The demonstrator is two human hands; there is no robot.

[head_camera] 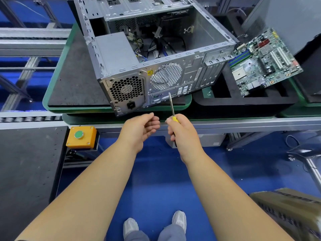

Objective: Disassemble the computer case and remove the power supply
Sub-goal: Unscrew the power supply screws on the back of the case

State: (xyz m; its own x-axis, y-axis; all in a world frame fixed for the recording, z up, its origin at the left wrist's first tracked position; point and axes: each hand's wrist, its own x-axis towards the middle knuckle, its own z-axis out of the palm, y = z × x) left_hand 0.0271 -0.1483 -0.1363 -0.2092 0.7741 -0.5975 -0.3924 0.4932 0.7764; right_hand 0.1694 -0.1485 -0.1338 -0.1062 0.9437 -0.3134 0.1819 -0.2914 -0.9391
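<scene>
The computer case (pixel 152 54) lay on its side, open side up, on a green-edged tray (pixel 57 84) on the bench, its rear panel facing the person. The power supply (pixel 121 66) sat in the case's near left corner, its fan grille and socket showing at the rear. The right hand (pixel 182 134) gripped a yellow-handled screwdriver (pixel 172 108), its tip pointing up at the rear panel. The left hand (pixel 140 127) hovered just beside it, fingers loosely curled and holding nothing. A motherboard (pixel 264 61) rested right of the case.
</scene>
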